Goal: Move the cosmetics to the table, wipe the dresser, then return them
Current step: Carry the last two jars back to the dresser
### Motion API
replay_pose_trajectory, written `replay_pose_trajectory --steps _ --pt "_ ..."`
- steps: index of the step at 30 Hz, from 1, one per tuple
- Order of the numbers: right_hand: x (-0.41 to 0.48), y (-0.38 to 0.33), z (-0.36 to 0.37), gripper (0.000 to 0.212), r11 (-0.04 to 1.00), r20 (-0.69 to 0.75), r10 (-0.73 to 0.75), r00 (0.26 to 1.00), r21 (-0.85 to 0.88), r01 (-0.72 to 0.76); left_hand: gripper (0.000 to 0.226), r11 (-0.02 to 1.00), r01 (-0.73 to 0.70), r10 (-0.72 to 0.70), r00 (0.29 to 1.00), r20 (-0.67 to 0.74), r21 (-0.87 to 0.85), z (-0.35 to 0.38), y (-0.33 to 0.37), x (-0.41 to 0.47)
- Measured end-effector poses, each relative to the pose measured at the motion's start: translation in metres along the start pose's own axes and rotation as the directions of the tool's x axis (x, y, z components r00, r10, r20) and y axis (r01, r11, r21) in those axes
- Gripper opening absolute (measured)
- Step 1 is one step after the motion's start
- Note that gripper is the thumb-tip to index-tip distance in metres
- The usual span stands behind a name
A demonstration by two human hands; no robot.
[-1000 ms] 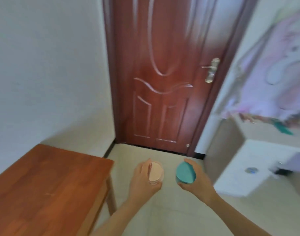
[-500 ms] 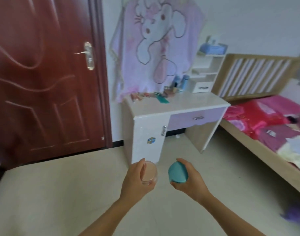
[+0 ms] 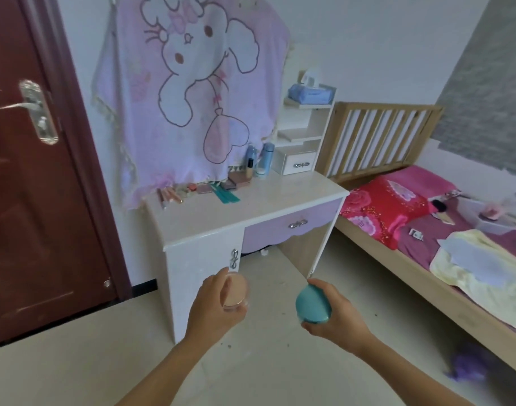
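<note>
Low in the head view, in front of the desk [image 3: 251, 209], the left grip [image 3: 214, 306] is curled round a round clear case [image 3: 235, 293], thumb on its near side, and a peach-beige pad or powder fills the case. Just beside it but apart, the right grip [image 3: 334, 316] is wrapped round a teal round compact [image 3: 312, 303]; its lid is closed, so what it holds cannot be told. Both cases are in the air above the floor, short of the desk's front edge. On the desk, the other cosmetics lie in a row along the back by the wall: lip tubes [image 3: 170, 196] at the left, small palettes [image 3: 236, 181] in the middle with teal strips [image 3: 226, 195] lying in front of them, then a foundation bottle [image 3: 250, 167] and blue bottles [image 3: 265, 159] standing upright. At the back right stands a white shelf unit [image 3: 300, 136] with its small drawer closed and a blue tissue pack [image 3: 309, 93] on its top shelf. The desk's lilac drawer [image 3: 295, 222] and white cabinet door [image 3: 204, 259] are closed. A pink rabbit cloth [image 3: 192, 92] hangs behind the desk, a red-brown door [image 3: 31, 200] stands to the left and a bed [image 3: 426, 230] to the right.
</note>
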State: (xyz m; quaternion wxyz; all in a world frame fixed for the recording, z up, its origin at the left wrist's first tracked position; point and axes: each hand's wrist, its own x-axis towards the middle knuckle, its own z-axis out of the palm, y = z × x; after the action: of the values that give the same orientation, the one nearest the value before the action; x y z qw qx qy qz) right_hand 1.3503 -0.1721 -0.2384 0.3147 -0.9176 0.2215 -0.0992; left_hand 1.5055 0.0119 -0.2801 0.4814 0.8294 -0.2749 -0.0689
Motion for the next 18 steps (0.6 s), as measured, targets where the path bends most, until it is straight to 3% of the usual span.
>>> replay_pose_trajectory --steps 8,14,18 --pt "0.106 0.024 -0.019 0.071 0.988 -0.119 0.142 0.983 0.071 -0.135 0.072 0.999 0.030 -0.026 0.997 0.077 -0.046 0.053 0.009 0.123" --pt "0.149 0.084 -0.025 0.073 0.982 -0.020 0.187 0.982 0.027 -0.186 0.078 0.999 0.028 -0.024 0.981 0.194 -0.018 0.104 0.012 0.170" --pt "0.211 0.119 -0.053 0.072 0.975 -0.114 0.192 0.975 0.135 -0.177 0.074 0.998 0.003 -0.013 0.984 0.176 0.055 0.140 0.031 0.222"
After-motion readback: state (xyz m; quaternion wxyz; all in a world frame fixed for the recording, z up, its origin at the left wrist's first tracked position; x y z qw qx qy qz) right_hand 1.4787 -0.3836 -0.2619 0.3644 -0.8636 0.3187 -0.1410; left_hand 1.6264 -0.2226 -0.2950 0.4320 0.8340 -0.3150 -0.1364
